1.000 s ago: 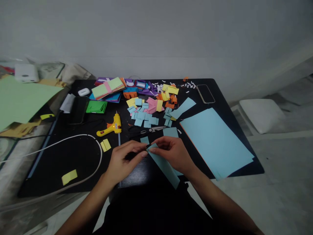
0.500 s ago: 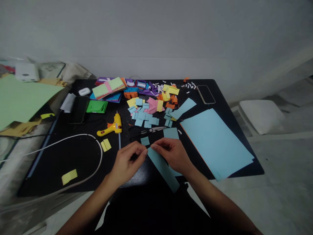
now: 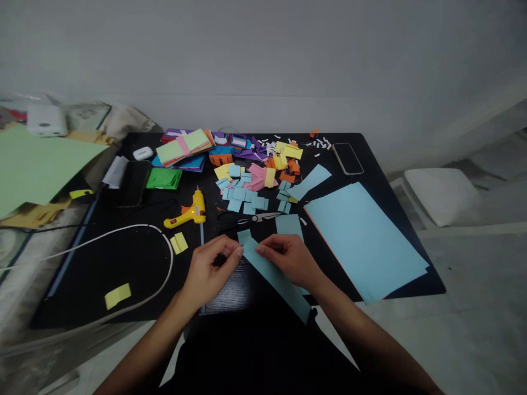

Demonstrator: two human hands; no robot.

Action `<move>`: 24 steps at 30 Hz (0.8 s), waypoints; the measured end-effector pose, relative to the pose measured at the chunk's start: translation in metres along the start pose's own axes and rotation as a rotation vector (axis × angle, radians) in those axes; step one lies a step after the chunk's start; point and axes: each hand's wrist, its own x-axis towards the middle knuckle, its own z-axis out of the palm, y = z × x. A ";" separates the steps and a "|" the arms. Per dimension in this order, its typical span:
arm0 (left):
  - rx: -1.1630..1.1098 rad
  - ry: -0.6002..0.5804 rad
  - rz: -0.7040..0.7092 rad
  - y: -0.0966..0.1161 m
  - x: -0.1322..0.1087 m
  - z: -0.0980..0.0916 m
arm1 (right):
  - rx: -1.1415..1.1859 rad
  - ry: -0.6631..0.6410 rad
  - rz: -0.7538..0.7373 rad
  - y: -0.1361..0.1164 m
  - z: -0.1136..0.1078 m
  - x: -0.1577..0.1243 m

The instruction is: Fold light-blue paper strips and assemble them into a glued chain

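A long light-blue paper strip (image 3: 284, 285) slants from between my hands down over the table's front edge. My left hand (image 3: 212, 269) pinches its far left corner between thumb and forefinger. On the strip's right edge, near the same end, my right hand (image 3: 290, 260) closes with thumb and bent fingers. Just beyond the strip lies a small blue paper piece (image 3: 244, 236), and a blue paper rectangle (image 3: 289, 226) sits behind my right hand. Scissors (image 3: 251, 218) with dark handles rest past them, blades pointing right.
A yellow glue gun (image 3: 189, 211) lies left of my hands. Cut blue pieces (image 3: 242, 195) are heaped behind the scissors. Blue sheets (image 3: 366, 236) are stacked at right, near a phone (image 3: 348, 159). A white cable (image 3: 171, 258) loops across the table's left side.
The strip's far end has shifted slightly left and turned, now overlapping the small blue piece. Both hands stay at that end, with the left moved a little left.
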 end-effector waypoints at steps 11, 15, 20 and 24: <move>-0.178 -0.146 -0.257 -0.011 0.006 0.001 | -0.103 -0.189 0.017 0.020 0.002 0.009; -0.209 -0.016 -0.379 -0.023 -0.001 -0.010 | -0.181 -0.241 0.059 0.021 -0.026 0.004; -0.091 -0.003 -0.429 -0.033 -0.015 -0.014 | -0.422 -0.179 0.036 0.020 -0.050 0.002; 0.166 0.023 -0.359 -0.033 -0.022 -0.013 | -0.641 0.009 -0.180 0.030 -0.041 0.000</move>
